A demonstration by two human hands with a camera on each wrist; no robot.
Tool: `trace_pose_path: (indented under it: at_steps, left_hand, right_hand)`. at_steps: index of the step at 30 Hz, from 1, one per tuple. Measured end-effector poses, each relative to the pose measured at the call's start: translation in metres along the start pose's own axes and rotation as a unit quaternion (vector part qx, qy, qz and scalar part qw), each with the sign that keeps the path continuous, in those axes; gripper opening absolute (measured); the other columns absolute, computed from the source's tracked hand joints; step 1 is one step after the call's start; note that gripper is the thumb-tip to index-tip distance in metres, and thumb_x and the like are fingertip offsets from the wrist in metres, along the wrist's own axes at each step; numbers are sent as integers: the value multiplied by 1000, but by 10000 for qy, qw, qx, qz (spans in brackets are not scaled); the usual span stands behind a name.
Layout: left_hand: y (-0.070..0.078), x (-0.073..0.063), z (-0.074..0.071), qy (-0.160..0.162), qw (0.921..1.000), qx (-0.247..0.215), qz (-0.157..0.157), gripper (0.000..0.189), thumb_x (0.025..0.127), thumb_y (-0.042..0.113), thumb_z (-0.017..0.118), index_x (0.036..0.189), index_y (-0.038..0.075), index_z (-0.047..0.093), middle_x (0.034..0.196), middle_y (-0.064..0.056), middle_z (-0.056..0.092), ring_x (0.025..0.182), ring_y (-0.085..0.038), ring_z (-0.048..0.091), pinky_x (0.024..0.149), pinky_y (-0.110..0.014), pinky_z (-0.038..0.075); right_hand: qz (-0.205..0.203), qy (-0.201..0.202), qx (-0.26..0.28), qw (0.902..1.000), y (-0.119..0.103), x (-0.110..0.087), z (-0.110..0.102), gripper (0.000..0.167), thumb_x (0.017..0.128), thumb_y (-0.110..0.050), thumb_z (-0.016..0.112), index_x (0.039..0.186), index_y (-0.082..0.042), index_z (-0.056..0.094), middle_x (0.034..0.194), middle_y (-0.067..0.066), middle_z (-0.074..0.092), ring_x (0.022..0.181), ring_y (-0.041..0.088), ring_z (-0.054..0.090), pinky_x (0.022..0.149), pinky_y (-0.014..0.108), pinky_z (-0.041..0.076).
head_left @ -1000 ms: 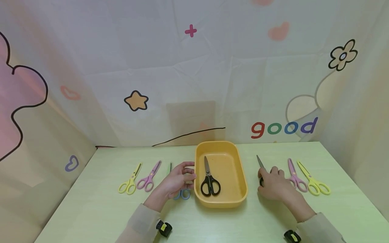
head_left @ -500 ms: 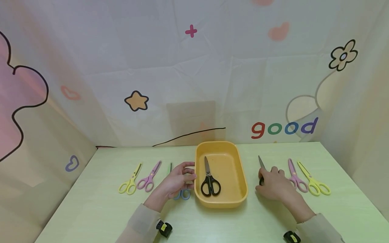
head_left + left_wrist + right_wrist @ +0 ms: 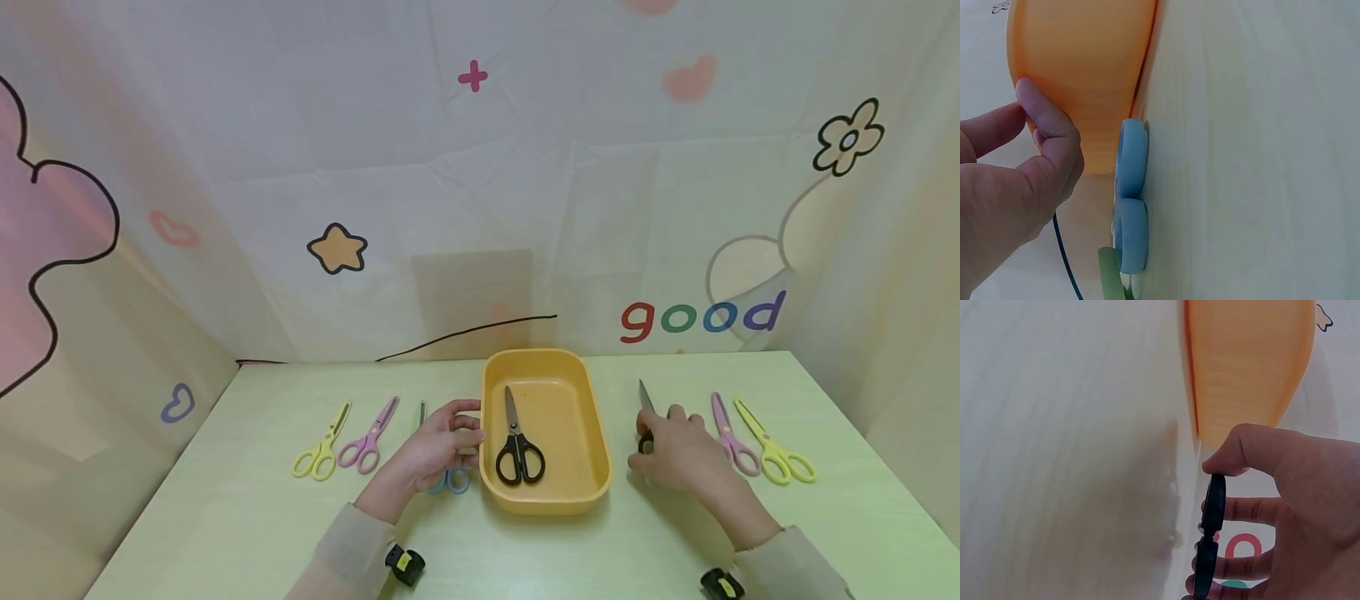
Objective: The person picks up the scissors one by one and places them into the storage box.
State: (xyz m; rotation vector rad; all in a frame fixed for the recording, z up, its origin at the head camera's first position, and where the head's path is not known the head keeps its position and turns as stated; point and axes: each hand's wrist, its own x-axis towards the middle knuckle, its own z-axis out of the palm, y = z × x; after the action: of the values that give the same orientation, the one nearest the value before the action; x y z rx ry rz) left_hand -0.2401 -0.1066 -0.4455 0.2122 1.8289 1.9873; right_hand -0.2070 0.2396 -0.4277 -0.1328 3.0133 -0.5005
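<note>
A yellow plastic bin [image 3: 573, 433] stands mid-table with black-handled scissors [image 3: 512, 417] lying inside at its left. My left hand [image 3: 444, 442] holds its left rim, fingers bent and the thumb at the edge. Blue-handled scissors [image 3: 1132, 159] lie under that hand, mostly hidden by it in the head view. Right of the bin, my right hand [image 3: 678, 448] grips a second pair of black-handled scissors [image 3: 1211, 506] by the handles. Its thumb presses one loop's end and the fingers are behind the loops. The blade points away from me.
Yellow scissors [image 3: 322, 446] and pink scissors [image 3: 370, 437] lie left of the left hand. To the right, pink scissors [image 3: 727, 429], partly behind the right hand, lie beside yellow scissors [image 3: 774, 446]. A printed curtain [image 3: 495, 208] hangs along the table's back edge.
The scissors in my right hand have shifted slightly right, their blade turned more directly away from me. The right thumb has moved a little left. My left hand and the bin stay put.
</note>
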Motion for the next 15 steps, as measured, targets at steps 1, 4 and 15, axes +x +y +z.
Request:
trace_pose_path:
  at_steps: [1,4,15]
  left_hand:
    - [0,0,0,-1,10000,-5,2,53,100,-5,57,149,-3,36,117,-18,54,85,-20,62,70,-27,57]
    - [-1,0,0,-11,10000,-5,5,53,101,-5,57,149,-3,36,117,-18,54,85,-20,62,69,-27,57]
    - [-1,1,-1,-2,10000,57,-13,52,101,-5,57,149,-3,36,121,-22,53,87,-21,61,71,-28,57]
  right_hand:
    - [-21,30,-7,10000,0,0,-1,36,81,-31,80,105,-13,60,96,17,48,86,40,47,57,44,44]
    - [-87,108,-42,9999,-2,0,-4,36,81,-31,79,106,-12,61,97,19,49,86,41,48,59,46,45]
    - [-363,627,-213,9971,-12,-1,-18,36,82,-33,76,108,-11,62,96,20,51,87,43,50,66,54,46]
